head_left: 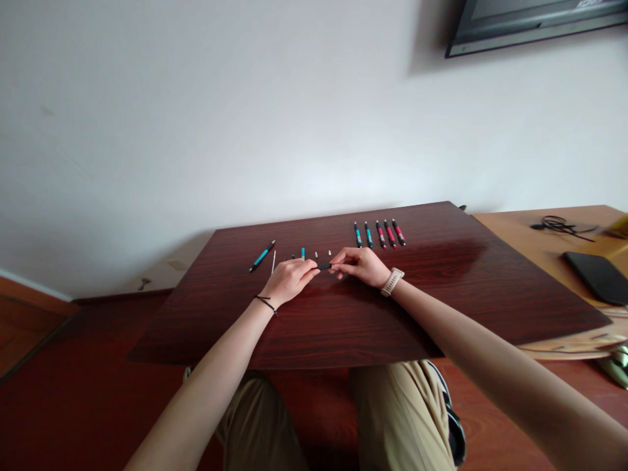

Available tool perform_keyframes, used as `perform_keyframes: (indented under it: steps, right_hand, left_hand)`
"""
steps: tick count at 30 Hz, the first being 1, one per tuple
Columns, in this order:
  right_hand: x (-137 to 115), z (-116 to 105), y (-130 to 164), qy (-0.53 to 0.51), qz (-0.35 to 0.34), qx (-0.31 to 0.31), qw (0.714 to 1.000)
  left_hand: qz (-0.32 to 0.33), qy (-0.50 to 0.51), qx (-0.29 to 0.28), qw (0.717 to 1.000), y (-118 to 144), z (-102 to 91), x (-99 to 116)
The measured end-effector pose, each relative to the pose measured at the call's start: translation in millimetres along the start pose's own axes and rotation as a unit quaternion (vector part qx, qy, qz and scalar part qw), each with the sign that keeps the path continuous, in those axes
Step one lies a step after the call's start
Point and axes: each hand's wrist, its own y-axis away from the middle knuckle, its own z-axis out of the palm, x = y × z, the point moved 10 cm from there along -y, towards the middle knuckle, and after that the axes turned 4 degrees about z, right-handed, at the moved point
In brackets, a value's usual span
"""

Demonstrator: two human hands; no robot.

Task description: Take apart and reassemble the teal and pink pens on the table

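Midway, both hands, left hand (289, 280) and right hand (360, 265), pinch a small black pen barrel (324, 266); five assembled pens (379, 233) lie upper right, loose parts (301, 254) remaining.

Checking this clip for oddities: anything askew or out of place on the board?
The teal pen lies slanted, unlike the neat pen row. Loose small parts lie scattered beyond the left hand and right hand.
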Motion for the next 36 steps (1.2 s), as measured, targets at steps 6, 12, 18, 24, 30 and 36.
perform_keyframes:
  steps: [6,12,18,24,30,36]
  right_hand:
    - [-3.2,1.2,0.0,0.016,-0.006,-0.001,1.000]
    - [-11.0,-1.3,1.2,0.056,-0.026,0.013,0.998]
    - [-15.0,-3.4,1.6,0.095,-0.041,0.024,0.994]
    - [-20.8,-4.3,2.8,0.134,-0.058,0.039,0.988]
    - [-25.8,-3.2,4.1,0.165,-0.075,0.039,0.983]
    - [-25.0,-3.8,4.4,0.171,-0.073,0.039,0.982]
  left_hand:
    - [-0.017,0.000,-0.014,1.000,-1.0,-0.9,-2.5]
    - [-0.055,0.055,-0.014,0.997,-0.6,-1.0,-7.8]
    - [-0.091,0.109,-0.015,0.990,0.3,1.5,-13.0]
    - [-0.146,0.201,-0.015,0.969,2.8,7.4,-21.8]
    - [-0.182,0.249,-0.032,0.951,5.5,14.3,-27.3]
    - [-0.196,0.266,-0.031,0.943,8.0,17.8,-30.3]
